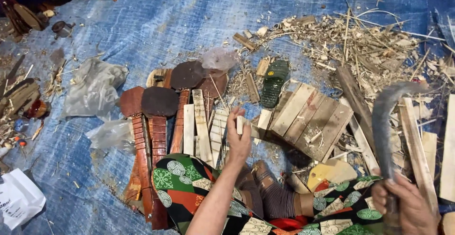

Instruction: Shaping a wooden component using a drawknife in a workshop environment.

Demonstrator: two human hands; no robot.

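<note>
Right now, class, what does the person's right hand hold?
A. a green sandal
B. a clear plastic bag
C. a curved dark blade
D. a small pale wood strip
C: the right hand grips the curved dark blade, raised over the planks; the wood strip is in the left hand.

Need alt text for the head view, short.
Seated person's left hand holds a small pale wood strip, right hand grips a curved blade. Ahead on a blue tarp: reddish carved paddle-shaped pieces, pale slats, wood shavings.
</note>
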